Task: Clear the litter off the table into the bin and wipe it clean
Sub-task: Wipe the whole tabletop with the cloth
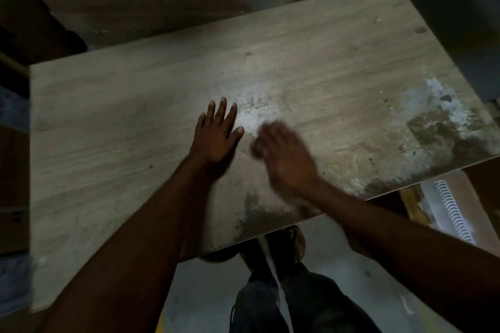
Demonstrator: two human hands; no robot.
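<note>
Forearms nearest the lens, both reaching over the table (113, 105). No litter visible on it; bin not in view. Left hand (216, 135) flat, fingers spread, probably bracing. Right hand (284, 157) motion-blurred, grip can't be read, likely brushing grit. Pale and dark stains (438, 116) at the right end look unwiped.

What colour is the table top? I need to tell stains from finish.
Pale grey-beige wood grain on the table, with white and dark brown stains at its right end; head view.

Dim, right hand (284, 159) motion-blurred.
</note>
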